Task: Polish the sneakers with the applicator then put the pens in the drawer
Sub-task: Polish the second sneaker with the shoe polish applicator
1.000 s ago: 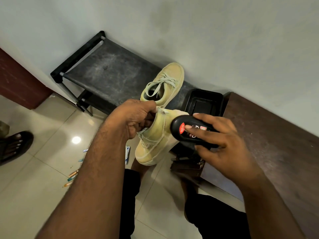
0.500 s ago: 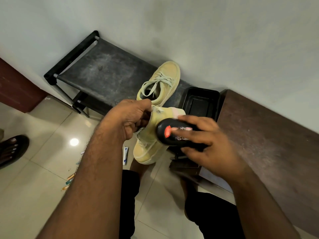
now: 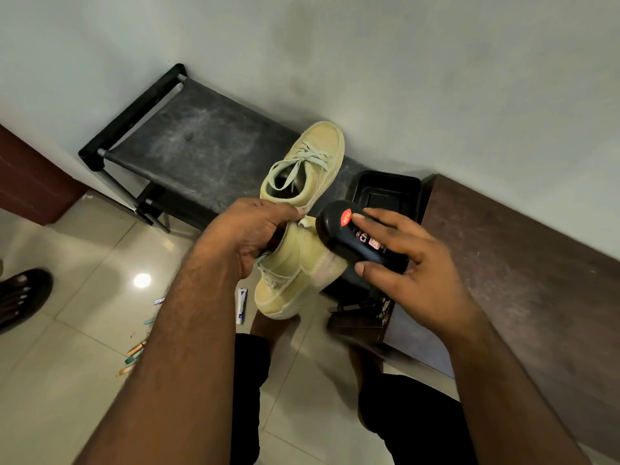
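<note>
My left hand (image 3: 248, 233) grips a pale yellow sneaker (image 3: 288, 280) by its collar, toe pointing down toward the floor. My right hand (image 3: 402, 260) holds a black polish applicator (image 3: 349, 236) with a red sticker, pressed against the sneaker's heel side. The second yellow sneaker (image 3: 308, 162) stands on a black rack (image 3: 201, 152) against the wall. Several pens (image 3: 134, 357) lie on the tiled floor at the left, partly hidden by my left forearm.
A black tray (image 3: 385, 193) sits behind the applicator, beside a dark wooden cabinet top (image 3: 520, 280). A small white tube (image 3: 241, 305) lies on the floor. Another person's sandalled foot (image 3: 20, 297) is at the left edge. My legs are below.
The applicator slid down along the sneaker's side and has come back up to the heel end. My left hand kept its grip on the sneaker.
</note>
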Available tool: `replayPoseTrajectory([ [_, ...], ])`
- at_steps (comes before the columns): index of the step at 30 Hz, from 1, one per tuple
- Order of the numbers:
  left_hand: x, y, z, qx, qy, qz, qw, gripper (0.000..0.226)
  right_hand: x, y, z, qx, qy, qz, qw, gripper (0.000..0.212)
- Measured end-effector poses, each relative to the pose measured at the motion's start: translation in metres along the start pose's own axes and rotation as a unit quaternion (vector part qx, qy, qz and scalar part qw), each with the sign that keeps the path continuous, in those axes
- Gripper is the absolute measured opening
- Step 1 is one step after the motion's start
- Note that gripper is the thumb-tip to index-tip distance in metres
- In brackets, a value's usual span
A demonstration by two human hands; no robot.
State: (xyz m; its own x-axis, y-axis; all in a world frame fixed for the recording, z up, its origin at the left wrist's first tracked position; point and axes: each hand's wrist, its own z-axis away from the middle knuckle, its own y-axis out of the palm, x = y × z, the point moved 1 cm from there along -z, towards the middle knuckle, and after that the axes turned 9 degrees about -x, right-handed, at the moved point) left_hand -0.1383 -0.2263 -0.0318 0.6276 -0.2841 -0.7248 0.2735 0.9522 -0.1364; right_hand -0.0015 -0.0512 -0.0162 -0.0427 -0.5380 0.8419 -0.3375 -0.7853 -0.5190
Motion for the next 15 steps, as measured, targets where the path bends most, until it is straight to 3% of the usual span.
replayPoseTrajectory([
  [4, -0.002, -0.003, 0.0, -0.011, 0.018, -0.021, 1.0, 0.027, 0.003, -0.013, 0.01, 0.079, 0.011, -0.046, 0.996, 0.051],
  [11, -0.006, -0.002, 0.005, 0.004, 0.041, -0.047, 0.998, 0.005, 0.003, -0.004, -0.007, -0.049, 0.03, -0.059, 0.997, 0.043],
  [15, -0.005, -0.005, 0.003, 0.009, 0.05, -0.037, 0.998, 0.013, 0.003, -0.004, -0.004, -0.038, 0.046, -0.101, 0.993, 0.043],
])
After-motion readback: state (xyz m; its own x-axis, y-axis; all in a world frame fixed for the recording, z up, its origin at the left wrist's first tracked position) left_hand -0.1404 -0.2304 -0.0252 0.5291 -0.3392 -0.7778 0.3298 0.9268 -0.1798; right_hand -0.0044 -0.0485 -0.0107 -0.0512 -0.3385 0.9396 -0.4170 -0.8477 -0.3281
